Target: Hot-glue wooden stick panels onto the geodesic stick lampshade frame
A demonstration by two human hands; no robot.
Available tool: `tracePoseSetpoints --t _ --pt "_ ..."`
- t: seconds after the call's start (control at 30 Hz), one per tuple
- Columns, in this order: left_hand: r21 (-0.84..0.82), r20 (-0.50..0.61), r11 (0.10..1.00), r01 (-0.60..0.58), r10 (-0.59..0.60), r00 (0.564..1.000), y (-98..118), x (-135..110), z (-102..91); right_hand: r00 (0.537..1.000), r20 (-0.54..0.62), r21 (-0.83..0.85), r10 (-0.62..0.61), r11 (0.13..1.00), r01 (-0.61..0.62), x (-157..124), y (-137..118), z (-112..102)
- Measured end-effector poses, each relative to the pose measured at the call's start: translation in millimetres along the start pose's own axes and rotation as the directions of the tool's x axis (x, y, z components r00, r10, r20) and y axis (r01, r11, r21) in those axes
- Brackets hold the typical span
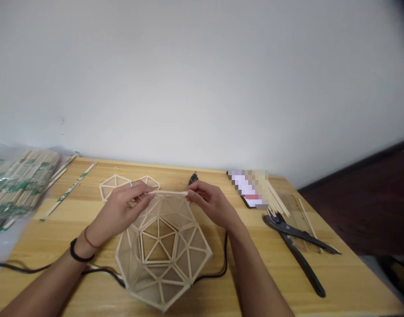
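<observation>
A bowl-shaped frame of thin wooden sticks in triangles (159, 280), with pale translucent panels and a pentagon at its bottom, sits on the table in front of me. At its far rim a wooden stick (170, 193) lies level between my hands. My left hand (131, 202) pinches the stick's left end between thumb and fingers. The right end is pinched by my right hand (210, 202). Whether this stick is joined to the frame, I cannot tell. Behind my left hand lie two flat stick panels (115, 177), partly covered by it.
Plastic-wrapped chopsticks (27, 180) are at left, near a single wrapped pair (70, 189). At right are a phone (241, 187), loose sticks (277, 198) and black-handled cutters (301, 257). A black cable (215, 276) runs behind the frame; a dark pointed object (193, 178) stands beyond.
</observation>
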State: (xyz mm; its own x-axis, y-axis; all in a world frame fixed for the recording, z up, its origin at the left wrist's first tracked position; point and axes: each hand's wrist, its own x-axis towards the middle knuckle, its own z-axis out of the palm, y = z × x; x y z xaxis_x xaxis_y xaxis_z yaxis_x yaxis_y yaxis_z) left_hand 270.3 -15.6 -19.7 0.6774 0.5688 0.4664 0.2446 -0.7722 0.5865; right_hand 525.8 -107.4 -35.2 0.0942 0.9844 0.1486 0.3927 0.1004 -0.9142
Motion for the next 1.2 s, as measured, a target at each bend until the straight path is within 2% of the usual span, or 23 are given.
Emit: tracePoseSetpoints --t 0.23,0.53,0.67,0.83,1.0,1.2 --pt "0.032 -0.096 0.999 -0.003 0.006 0.995 2 2 -1.2 1.0 0.009 0.066 0.0 0.998 0.0 0 1 12" --pt "0.012 -0.159 0.997 0.08 -0.077 0.984 -2 -1 -1.2 0.999 -0.031 0.253 0.04 0.967 -0.031 1 4 30" --pt "-0.002 -0.161 0.993 0.117 -0.116 0.98 -2 -2 -1.6 0.999 -0.03 0.18 -0.019 0.983 0.024 -1 2 28" --pt "-0.029 -0.155 0.989 0.148 -0.151 0.976 -1 0 -4.4 0.999 -0.02 0.107 -0.033 0.994 0.035 -2 -2 26" --pt "-0.047 -0.16 0.99 0.13 -0.136 0.978 0 0 -5.1 1.0 -0.009 0.098 -0.017 0.995 0.017 -2 -1 27" --pt "-0.071 -0.183 0.992 0.1 -0.112 0.977 1 -1 -4.5 0.999 -0.05 0.119 0.009 0.993 -0.003 0 4 31"
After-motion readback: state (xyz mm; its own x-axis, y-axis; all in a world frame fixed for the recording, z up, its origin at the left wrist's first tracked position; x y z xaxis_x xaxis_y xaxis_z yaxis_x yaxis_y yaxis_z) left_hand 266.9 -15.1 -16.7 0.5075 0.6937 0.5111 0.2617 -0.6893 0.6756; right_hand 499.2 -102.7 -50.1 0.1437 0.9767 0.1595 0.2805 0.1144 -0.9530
